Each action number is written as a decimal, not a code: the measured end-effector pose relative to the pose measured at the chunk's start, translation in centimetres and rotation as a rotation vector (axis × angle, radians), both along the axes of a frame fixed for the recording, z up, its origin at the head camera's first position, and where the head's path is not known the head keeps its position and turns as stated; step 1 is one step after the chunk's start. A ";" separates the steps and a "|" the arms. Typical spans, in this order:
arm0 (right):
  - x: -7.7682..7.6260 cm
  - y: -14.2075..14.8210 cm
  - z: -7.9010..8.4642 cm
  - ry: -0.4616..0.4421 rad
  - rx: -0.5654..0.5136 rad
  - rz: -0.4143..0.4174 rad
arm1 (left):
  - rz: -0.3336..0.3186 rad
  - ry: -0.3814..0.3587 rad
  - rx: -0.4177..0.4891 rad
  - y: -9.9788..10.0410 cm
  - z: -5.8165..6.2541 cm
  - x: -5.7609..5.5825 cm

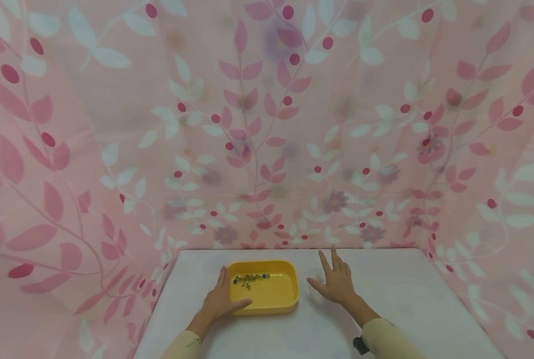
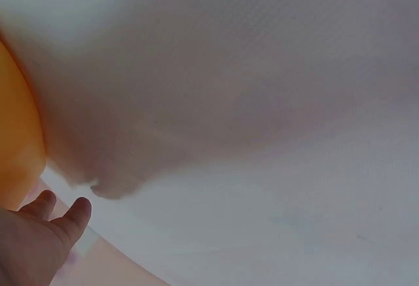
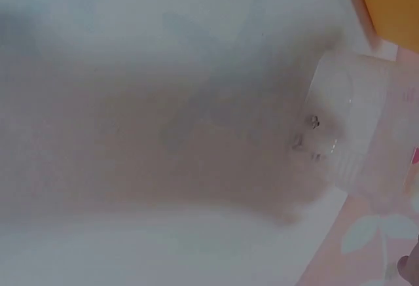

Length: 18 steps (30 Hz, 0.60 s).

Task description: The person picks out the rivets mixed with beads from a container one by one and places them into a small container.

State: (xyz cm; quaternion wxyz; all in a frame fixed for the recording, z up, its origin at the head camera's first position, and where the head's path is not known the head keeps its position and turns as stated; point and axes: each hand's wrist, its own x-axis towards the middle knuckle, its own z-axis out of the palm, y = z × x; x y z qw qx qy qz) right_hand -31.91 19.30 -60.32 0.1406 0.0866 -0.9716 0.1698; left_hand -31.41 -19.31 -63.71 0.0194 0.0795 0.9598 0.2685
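Observation:
A yellow tray [image 1: 267, 310] stands on the white table. Several small marbles [image 1: 251, 278], some dark blue, lie along its far left part. My left hand [image 1: 222, 299] is at the tray's left end, fingers stretched along the outer wall, thumb across the near rim. In the left wrist view its straight fingertips [image 2: 80, 213] are right beside the yellow wall. To the right of the tray, my right hand [image 1: 336, 283] has its fingers spread and thumb out. The right wrist view shows a clear plastic container [image 3: 357, 116] with small dark specks, a fingertip [image 3: 406, 268] below it.
The white table [image 1: 406, 299] reaches back to a pink leaf-patterned cloth [image 1: 267, 149] that hangs behind it and on both sides. A small dark object [image 1: 361, 345] sits at the right sleeve's cuff.

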 end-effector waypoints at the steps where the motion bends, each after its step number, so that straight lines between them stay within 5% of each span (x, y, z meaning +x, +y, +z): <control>1: -0.1 -0.3 0.1 -0.001 -0.004 0.012 | 0.006 -0.007 0.002 0.1 0.1 0.0; 18: -0.7 -6.0 0.4 0.026 -0.006 0.107 | 0.001 -0.001 0.002 0.2 0.4 0.4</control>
